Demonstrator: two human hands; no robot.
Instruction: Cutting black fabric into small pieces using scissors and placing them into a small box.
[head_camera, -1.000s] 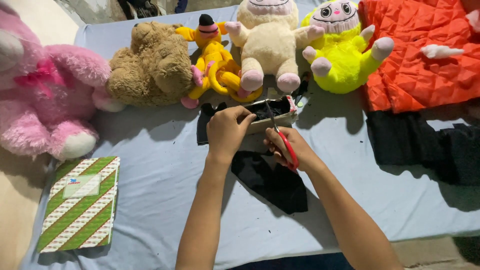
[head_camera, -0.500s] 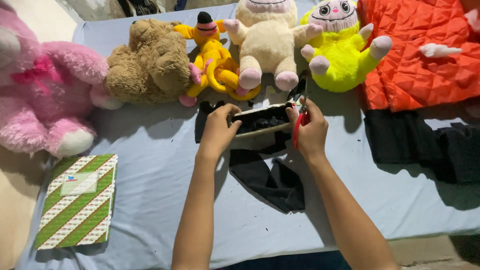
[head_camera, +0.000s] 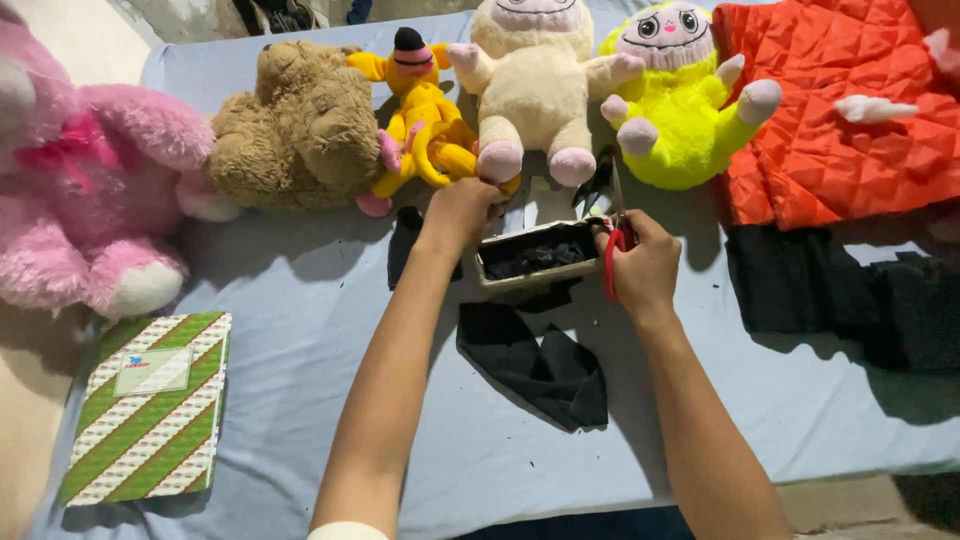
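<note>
A small open box (head_camera: 540, 258), pale-rimmed and full of black cloth scraps, sits between the hands: left hand (head_camera: 462, 208) grips its corner, right hand (head_camera: 645, 265) clenches red-handled scissors (head_camera: 612, 240).

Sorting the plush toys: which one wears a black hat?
The small yellow toy between the brown bear and the cream one; no other wears a hat.

Pink plush (head_camera: 90, 200), brown bear (head_camera: 295, 130), striped green box (head_camera: 150, 405), orange quilt (head_camera: 840, 110).
</note>
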